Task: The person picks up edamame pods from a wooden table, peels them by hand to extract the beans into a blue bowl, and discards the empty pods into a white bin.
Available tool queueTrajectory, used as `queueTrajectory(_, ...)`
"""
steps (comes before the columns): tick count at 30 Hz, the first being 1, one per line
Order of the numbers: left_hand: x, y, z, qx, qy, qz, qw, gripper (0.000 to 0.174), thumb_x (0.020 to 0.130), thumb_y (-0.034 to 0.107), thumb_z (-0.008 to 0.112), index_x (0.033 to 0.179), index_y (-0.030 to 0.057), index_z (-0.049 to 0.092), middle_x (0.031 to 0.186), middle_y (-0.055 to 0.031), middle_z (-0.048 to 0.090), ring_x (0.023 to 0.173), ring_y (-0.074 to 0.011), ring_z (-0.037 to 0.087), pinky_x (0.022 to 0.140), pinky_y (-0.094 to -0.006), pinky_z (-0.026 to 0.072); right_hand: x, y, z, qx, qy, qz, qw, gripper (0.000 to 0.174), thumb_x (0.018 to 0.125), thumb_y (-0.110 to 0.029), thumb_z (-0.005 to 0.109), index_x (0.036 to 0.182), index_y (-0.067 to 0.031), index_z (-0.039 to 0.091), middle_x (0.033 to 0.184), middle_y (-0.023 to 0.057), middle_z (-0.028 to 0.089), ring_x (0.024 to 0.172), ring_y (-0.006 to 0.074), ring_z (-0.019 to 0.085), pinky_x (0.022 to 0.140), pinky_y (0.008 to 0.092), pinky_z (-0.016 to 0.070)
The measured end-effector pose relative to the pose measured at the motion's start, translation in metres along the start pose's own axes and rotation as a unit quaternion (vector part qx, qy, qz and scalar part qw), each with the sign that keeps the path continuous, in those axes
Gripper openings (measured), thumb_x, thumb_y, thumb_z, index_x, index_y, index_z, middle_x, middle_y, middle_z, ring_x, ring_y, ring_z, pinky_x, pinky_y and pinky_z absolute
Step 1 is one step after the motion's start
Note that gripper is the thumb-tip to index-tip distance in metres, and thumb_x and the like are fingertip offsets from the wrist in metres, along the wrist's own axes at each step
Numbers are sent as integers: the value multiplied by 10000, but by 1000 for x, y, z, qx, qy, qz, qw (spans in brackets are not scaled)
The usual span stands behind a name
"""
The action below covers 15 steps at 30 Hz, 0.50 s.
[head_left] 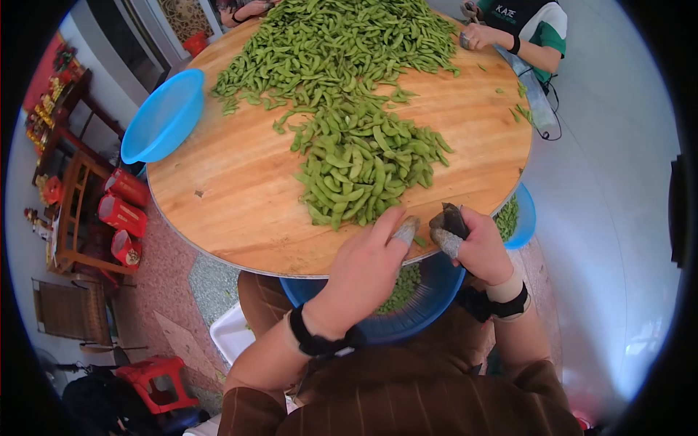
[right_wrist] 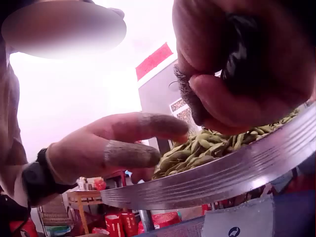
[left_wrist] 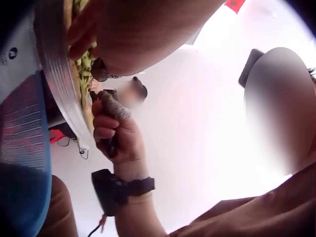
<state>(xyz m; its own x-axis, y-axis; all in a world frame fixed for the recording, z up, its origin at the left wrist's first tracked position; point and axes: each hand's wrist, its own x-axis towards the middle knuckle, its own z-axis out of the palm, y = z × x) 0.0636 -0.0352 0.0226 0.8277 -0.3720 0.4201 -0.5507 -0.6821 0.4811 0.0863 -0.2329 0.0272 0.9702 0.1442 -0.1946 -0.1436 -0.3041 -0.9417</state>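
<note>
My left hand [head_left: 363,272] reaches over the table's near edge beside the small heap of green soybean pods [head_left: 363,167]. Its fingers are extended, with grey tape on the thumb and one finger [right_wrist: 165,126], and the right wrist view shows nothing between them. To its right, my right hand [head_left: 483,251] grips a black-handled tool [head_left: 452,218], its thumb taped in grey. The curled fingers cover most of that tool, so I cannot tell its kind. Below both hands, a blue basin [head_left: 356,330] on the lap holds shelled green beans [head_left: 400,291].
A large pod pile [head_left: 342,43] covers the far side of the round wooden table [head_left: 233,196]. A light blue basin [head_left: 163,116] sits at its left edge. Another blue basin [head_left: 527,218] with beans stands at right. A person's hands [head_left: 480,35] work across the table.
</note>
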Motion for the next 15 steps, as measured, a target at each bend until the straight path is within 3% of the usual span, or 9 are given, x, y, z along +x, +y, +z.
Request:
queueTrajectory(1,4,-3,3,-1,-3,1,1000,349,687,18,641,1033,55,609,1105,-111,567,915,-324,582,734,-394,497,0,3,0,10,20,-9,1000,160,825,-142,674,891,-14,604,608,-20,524,459,43,464,427,199,356)
queueTrajectory(3,9,-9,9,56,-88,83,991,201,768,52,567,965,34,598,1033,-103,551,869,-305,577,711,-402,483,1,10,0,28,28,-15,999,166,834,-143,666,911,-12,599,609,-21,518,460,44,458,430,197,356)
queueTrajectory(5,11,-11,12,51,-79,103,990,192,761,51,572,948,10,575,951,-115,543,827,-295,579,681,-403,480,1,11,-1,48,37,-22,998,174,843,-145,659,931,-10,594,611,-23,513,461,44,453,434,196,356)
queueTrajectory(8,7,-9,15,24,-63,47,997,228,731,32,589,956,1,579,932,-129,558,824,-299,587,682,-397,484,-6,12,0,70,44,-10,997,233,836,-133,662,1018,-11,581,699,0,568,509,48,478,455,217,388)
queueTrajectory(11,0,-4,10,-54,0,-15,998,306,769,-49,571,1058,49,601,932,-113,591,762,-230,592,663,-319,486,-16,24,3,15,7,-139,990,311,869,-104,590,1156,1,533,833,52,609,569,75,547,518,232,459)
queueTrajectory(12,-2,4,3,-249,-47,-163,954,264,826,-25,554,1081,38,583,913,-96,594,745,-181,587,652,-289,478,-24,17,2,59,-42,-85,994,318,866,-82,565,1169,4,520,827,51,615,576,80,561,519,232,469)
queueTrajectory(13,-5,8,-1,-427,-90,-303,847,224,884,-1,536,1104,28,565,894,-80,597,727,-132,581,640,-259,470,-32,9,1,104,-94,-30,990,326,864,-59,541,1181,6,507,822,51,622,582,84,575,520,233,479)
queueTrajectory(15,-12,8,4,-470,-80,-293,829,216,902,18,533,1117,23,552,901,-67,596,727,-102,569,640,-243,468,-39,6,1,91,-129,-38,987,338,857,-43,520,1191,5,499,811,44,623,582,85,580,512,231,484)
